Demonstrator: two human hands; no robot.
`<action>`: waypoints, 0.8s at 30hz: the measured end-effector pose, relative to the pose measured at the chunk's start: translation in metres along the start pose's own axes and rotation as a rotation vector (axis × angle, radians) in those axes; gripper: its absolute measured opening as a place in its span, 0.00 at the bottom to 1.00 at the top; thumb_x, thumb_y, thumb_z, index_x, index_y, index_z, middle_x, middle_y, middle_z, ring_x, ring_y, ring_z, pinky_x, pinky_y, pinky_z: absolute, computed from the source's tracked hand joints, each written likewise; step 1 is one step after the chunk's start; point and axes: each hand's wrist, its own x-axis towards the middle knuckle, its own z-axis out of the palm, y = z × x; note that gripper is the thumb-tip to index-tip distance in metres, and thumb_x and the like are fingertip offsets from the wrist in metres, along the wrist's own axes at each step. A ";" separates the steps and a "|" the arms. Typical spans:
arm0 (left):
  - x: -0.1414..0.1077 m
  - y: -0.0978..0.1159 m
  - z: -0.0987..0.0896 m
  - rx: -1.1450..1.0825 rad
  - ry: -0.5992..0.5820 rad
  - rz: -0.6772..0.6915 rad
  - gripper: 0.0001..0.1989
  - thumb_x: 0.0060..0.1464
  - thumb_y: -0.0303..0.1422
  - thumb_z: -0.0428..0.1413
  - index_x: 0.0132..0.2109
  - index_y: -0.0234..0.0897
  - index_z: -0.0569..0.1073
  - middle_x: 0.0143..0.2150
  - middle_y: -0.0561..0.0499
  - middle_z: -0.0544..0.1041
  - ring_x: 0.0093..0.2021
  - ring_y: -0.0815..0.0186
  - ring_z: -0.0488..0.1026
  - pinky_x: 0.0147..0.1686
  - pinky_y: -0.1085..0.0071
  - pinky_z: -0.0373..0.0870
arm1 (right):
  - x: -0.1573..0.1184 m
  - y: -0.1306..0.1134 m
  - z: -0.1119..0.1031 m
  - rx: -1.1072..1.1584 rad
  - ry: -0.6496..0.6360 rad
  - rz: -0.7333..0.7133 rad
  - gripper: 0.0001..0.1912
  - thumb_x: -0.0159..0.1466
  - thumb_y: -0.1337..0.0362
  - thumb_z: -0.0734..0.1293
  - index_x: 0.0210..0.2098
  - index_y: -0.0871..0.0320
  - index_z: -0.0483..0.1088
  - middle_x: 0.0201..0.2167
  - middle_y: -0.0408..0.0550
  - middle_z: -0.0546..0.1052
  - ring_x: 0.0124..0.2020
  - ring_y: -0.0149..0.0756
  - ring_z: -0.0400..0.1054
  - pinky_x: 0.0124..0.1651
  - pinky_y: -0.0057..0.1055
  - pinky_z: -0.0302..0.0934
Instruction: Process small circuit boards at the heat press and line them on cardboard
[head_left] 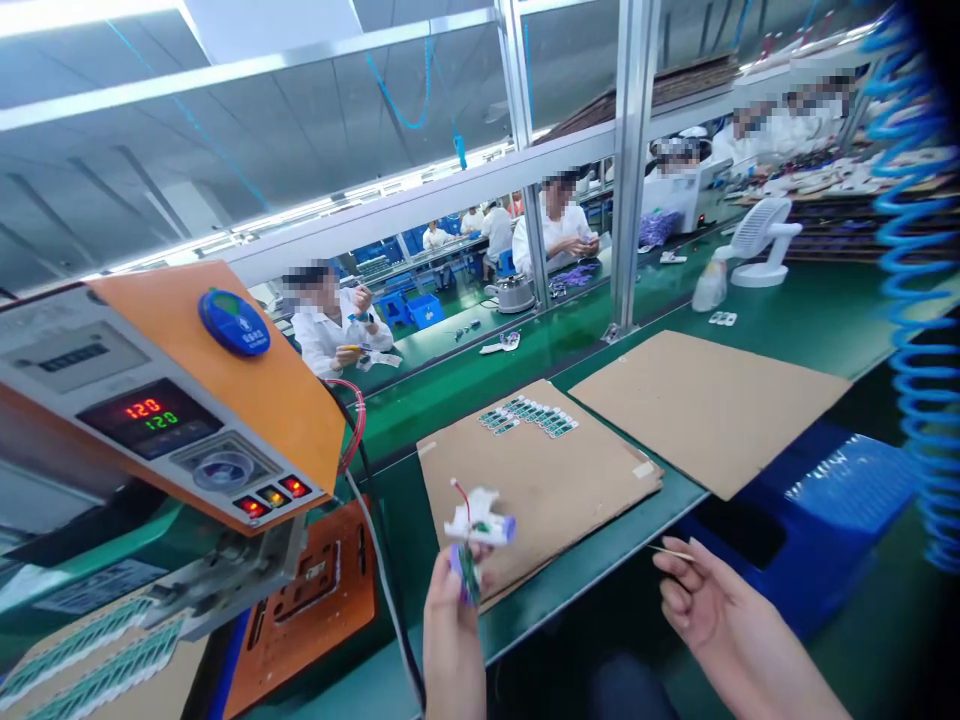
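My left hand (452, 640) is closed in a pinch on a small electronic assembly. It has a white plastic housing (480, 524) with a purple end, a green circuit board (469, 575) and a short red wire (460, 492) sticking up. It is held above the front of a cardboard sheet (540, 500). To the right, beyond the bench edge, my right hand (712, 605) is closed with a thin pointed stick (670, 551) between thumb and fingers. The two hands are apart. Several small green-and-white pieces (532, 414) lie in rows at the back of the cardboard.
An orange machine (292, 370) with a lit display stands at left, over an orange base plate (315, 640). A second cardboard sheet (712, 400) lies at right. Beyond are a white fan (761, 240) and co-workers across the bench. A blue coiled hose (911, 300) hangs at right.
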 end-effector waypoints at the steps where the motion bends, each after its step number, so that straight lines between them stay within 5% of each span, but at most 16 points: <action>1: 0.017 -0.005 0.006 -0.008 0.009 -0.007 0.17 0.54 0.43 0.62 0.43 0.35 0.80 0.46 0.44 0.80 0.52 0.55 0.75 0.42 0.69 0.77 | 0.000 0.001 0.009 0.001 0.004 0.005 0.11 0.59 0.59 0.75 0.38 0.57 0.76 0.27 0.45 0.79 0.18 0.27 0.64 0.17 0.22 0.60; 6: 0.060 -0.032 0.015 0.021 0.162 -0.295 0.09 0.62 0.31 0.55 0.49 0.36 0.75 0.53 0.42 0.78 0.41 0.65 0.80 0.31 0.75 0.76 | -0.006 0.010 0.060 0.014 0.019 0.000 0.17 0.56 0.55 0.78 0.40 0.59 0.78 0.23 0.43 0.77 0.16 0.24 0.61 0.15 0.18 0.54; 12: 0.034 -0.039 -0.008 0.043 0.204 -0.426 0.08 0.63 0.28 0.53 0.47 0.32 0.74 0.52 0.37 0.79 0.38 0.62 0.82 0.32 0.71 0.79 | -0.016 0.021 0.089 -0.024 -0.015 -0.019 0.26 0.46 0.50 0.82 0.39 0.59 0.79 0.23 0.44 0.78 0.18 0.25 0.63 0.17 0.19 0.56; 19: 0.015 -0.044 -0.034 0.127 0.215 -0.280 0.22 0.64 0.32 0.55 0.63 0.40 0.65 0.68 0.41 0.66 0.47 0.62 0.80 0.41 0.71 0.80 | -0.007 0.038 0.101 -0.064 -0.059 0.026 0.25 0.48 0.50 0.81 0.38 0.58 0.79 0.25 0.44 0.79 0.18 0.24 0.62 0.19 0.20 0.55; 24: -0.008 -0.064 -0.048 0.297 0.283 -0.070 0.31 0.60 0.45 0.58 0.65 0.39 0.63 0.67 0.40 0.65 0.49 0.59 0.79 0.38 0.73 0.78 | 0.003 0.049 0.118 -0.093 -0.168 0.073 0.23 0.49 0.50 0.80 0.39 0.58 0.79 0.29 0.45 0.81 0.21 0.25 0.65 0.24 0.21 0.58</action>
